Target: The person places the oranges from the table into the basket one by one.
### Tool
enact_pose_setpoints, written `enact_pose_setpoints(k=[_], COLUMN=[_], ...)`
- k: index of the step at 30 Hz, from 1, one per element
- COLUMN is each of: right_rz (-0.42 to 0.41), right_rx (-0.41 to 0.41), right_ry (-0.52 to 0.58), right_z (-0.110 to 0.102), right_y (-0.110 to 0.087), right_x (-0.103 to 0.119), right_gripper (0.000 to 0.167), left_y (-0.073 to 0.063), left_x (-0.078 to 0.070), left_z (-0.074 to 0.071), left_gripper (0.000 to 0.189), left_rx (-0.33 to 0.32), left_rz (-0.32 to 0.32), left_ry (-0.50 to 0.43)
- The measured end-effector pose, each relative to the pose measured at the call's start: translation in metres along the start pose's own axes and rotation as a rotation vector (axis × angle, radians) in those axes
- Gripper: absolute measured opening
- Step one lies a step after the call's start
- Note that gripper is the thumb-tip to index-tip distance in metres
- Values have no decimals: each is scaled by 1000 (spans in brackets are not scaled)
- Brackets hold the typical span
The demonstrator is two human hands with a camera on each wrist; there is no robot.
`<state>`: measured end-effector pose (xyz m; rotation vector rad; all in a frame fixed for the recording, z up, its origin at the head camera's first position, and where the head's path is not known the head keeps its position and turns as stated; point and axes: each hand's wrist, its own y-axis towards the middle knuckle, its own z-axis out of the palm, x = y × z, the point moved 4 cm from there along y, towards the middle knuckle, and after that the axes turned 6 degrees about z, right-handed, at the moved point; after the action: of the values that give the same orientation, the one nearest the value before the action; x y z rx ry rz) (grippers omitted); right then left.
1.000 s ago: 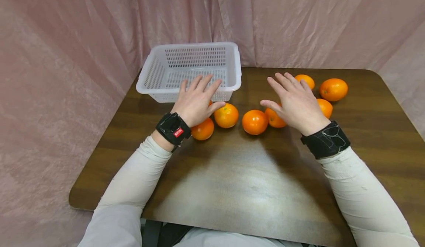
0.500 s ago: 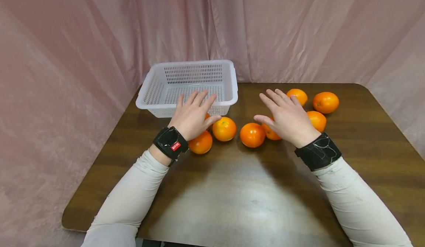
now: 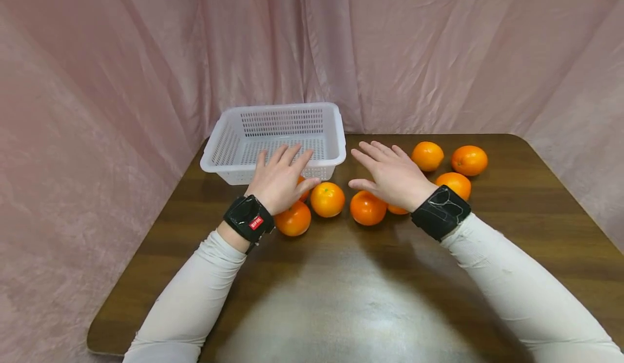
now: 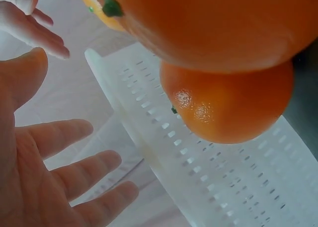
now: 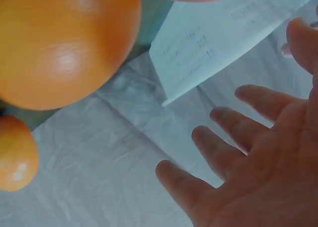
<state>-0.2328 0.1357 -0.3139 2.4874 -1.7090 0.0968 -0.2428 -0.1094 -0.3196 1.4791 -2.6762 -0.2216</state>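
Note:
My left hand [image 3: 277, 187] hovers with spread, straight fingers above the left group of oranges, its fingertips overlapping the front rim of the white plastic basket [image 3: 225, 170]. Beneath it are one orange [image 3: 293, 220] near the wrist, another [image 3: 327, 200] by the thumb, and a third [image 3: 303, 189] mostly hidden. The right hand [image 3: 396, 177], palm down and fingers extended, is over an orange [image 3: 368, 209] and a partly covered orange [image 3: 398, 209]. Both palms hold nothing; in the left wrist view, two oranges [image 4: 228, 105] show beside the bare fingers [image 4: 89, 172].
Farther right on the brown wooden table [image 3: 526, 233] lie three more oranges, one nearer [image 3: 454, 184] and two behind, left [image 3: 427, 156] and right [image 3: 469, 160]. Pink curtains [image 3: 409, 54] hang around the back and sides. The basket stands at the table's back left.
The head view has tilted up, so the scene sits lower. My right hand has moved left toward the middle, uncovering the back right oranges. The left hand stays over the same oranges.

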Motion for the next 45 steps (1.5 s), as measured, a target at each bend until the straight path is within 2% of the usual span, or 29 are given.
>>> enact_pose_setpoints(k=[6,13,21,26,29,32,35,40,45], right_rz=[-61,-109,-143,-176,-194,-186,-167,-146,-104], right_rx=[33,68,57,34,-10,-51,-69,-72,-54], right_ry=[-39,-65,-78,-73,-70,-82,-100,-110,-84], right_z=[5,7,5,3,4,4,3,2,1], right_y=[15,26,37,46,51,55,57,58,55], right_x=[14,25,31,37,40,42,43,42,38], right_gripper=[78,78,72,62,46,29,20,18,20], left_y=[-1,0,2,2,0,-2,-3,-5,-5], left_x=[1,3,7,8,8,8,8,10,11], left_z=[2,3,-2,-3,-4,-5,-6,-7,-9], left_gripper=[74,73,72,72,70,67,66,60,52], left_rx=[14,1,5,6,-1,-14,-30,-47,-35], left_rz=[-5,3,1,-1,-4,3,15,28,28], left_ry=[-8,-8,-15,-8,-10,-10,-9,-8,-4])
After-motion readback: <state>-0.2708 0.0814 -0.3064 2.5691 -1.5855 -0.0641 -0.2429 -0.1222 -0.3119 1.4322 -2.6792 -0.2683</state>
